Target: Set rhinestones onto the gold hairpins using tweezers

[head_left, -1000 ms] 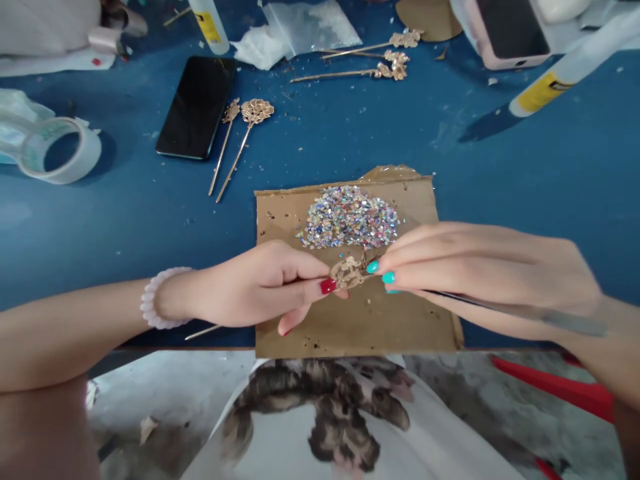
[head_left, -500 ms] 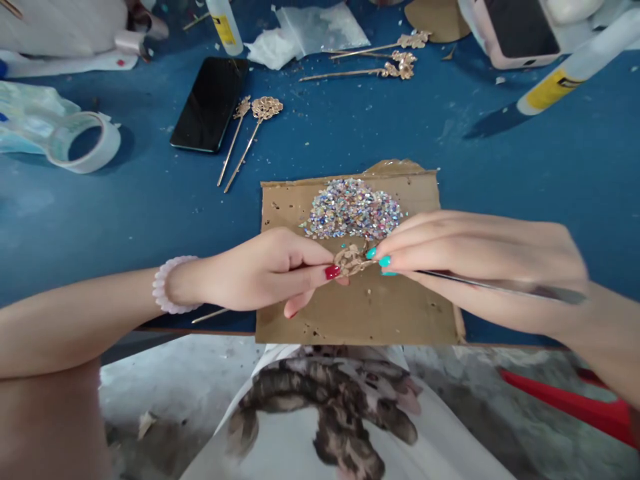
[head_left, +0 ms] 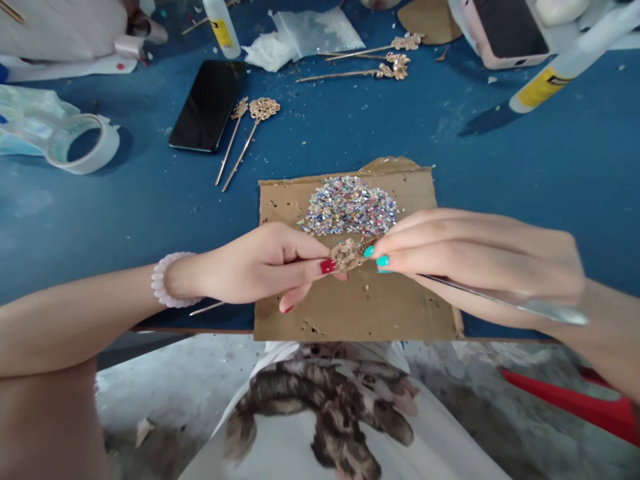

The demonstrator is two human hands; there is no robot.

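Note:
My left hand (head_left: 260,267), with red nails and a pale bead bracelet, pinches a gold hairpin (head_left: 348,255) by its filigree flower head; the pin's thin stem pokes out behind my wrist. My right hand (head_left: 475,257), with turquoise nails, grips a slim metal tool (head_left: 520,303) whose handle runs back under my palm, and its fingertips touch the flower head. Both hands hover over a brown cardboard sheet (head_left: 360,313) at the table's front edge. A heap of small iridescent rhinestones (head_left: 350,205) lies on the cardboard just beyond my fingers.
On the blue table (head_left: 125,207) lie two gold hairpins (head_left: 247,130) beside a black phone (head_left: 207,105), two more hairpins (head_left: 373,60) farther back, a tape roll (head_left: 83,142) at left, glue bottles (head_left: 565,63), a second phone (head_left: 505,30) and plastic bags.
Both hands with the hairpin have shifted slightly away from me, toward the rhinestone heap. The grips are unchanged.

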